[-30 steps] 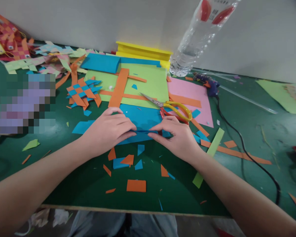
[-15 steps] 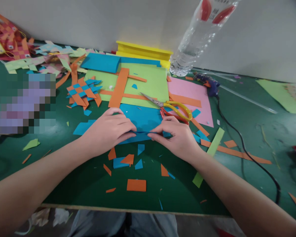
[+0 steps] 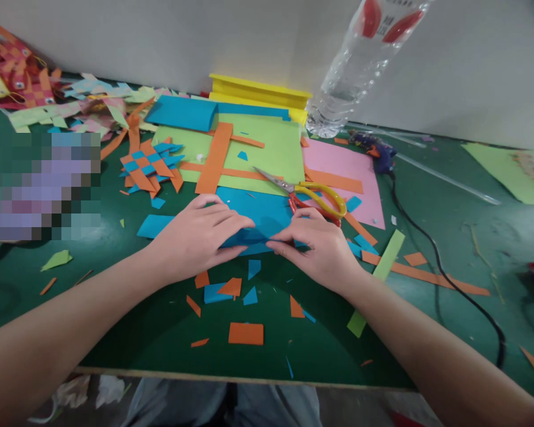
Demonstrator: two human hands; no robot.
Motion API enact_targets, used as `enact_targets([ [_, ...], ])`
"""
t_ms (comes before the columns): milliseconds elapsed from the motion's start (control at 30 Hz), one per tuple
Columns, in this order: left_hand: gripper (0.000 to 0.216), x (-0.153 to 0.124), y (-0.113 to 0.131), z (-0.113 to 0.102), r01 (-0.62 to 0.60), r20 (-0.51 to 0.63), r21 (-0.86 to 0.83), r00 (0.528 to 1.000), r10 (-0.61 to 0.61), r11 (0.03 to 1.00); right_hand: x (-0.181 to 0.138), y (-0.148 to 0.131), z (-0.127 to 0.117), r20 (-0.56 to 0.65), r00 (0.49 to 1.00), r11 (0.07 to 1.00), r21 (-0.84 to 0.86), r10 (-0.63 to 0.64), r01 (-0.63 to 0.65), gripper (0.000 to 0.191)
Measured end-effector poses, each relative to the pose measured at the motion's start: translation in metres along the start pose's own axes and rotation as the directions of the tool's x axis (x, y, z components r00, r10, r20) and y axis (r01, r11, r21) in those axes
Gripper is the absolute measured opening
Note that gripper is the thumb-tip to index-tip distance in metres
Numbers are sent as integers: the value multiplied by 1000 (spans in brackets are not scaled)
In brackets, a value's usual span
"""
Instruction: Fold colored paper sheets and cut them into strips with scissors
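My right hand [image 3: 318, 246] pinches the right part of a narrow folded piece of blue paper [image 3: 258, 235] between thumb and fingertips. My left hand [image 3: 200, 234] holds the same paper more loosely, its thumb and forefinger parted around it. Under and behind the hands lies a larger blue sheet [image 3: 258, 204], partly covered by them. Scissors [image 3: 311, 193] with yellow and red handles rest just beyond my right hand. A woven orange and blue paper piece [image 3: 149, 166] lies past my left hand.
Orange strips [image 3: 216, 157] lie on a green sheet [image 3: 276, 142], beside a pink sheet [image 3: 338, 157]. A water bottle [image 3: 351, 71] and a glue gun [image 3: 376, 151] with a black cord stand farther back. Paper scraps [image 3: 246, 333] dot the table near its front edge.
My left thumb and forefinger have spread from a pinch, and the left forefinger has shifted slightly right. The paper's fold between the hands has tilted. My right hand has barely moved.
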State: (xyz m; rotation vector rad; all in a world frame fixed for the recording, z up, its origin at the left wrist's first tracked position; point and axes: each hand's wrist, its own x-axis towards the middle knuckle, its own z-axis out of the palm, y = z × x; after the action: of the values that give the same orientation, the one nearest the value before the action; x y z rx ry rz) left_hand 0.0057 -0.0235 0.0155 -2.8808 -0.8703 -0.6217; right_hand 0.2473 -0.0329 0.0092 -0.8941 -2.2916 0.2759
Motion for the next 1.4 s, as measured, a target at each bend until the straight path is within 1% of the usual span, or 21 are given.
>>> enact_targets([
  [200,21,2,3,1,-47,-4,-20,999,47,999,0,-3,1,4,992,991,-41,-125,125,12],
  [333,23,3,3,2,-56,9,-35,998,56,998,1,-4,1,-1,987,986,-32,-161,161,11],
  [533,27,3,3,2,-36,41,-57,998,39,998,1,-3,1,8,986,985,-44,-165,166,13],
  [767,34,4,4,1,-37,31,-63,999,39,997,1,-4,1,9,986,986,-22,-164,164,12],
  [1033,37,4,3,4,-46,32,-76,998,48,996,0,-3,1,23,986,986,-21,-164,165,12],
  [1400,39,4,3,0,-54,23,-91,998,57,994,-1,-2,1,39,988,989,-9,-150,151,15],
])
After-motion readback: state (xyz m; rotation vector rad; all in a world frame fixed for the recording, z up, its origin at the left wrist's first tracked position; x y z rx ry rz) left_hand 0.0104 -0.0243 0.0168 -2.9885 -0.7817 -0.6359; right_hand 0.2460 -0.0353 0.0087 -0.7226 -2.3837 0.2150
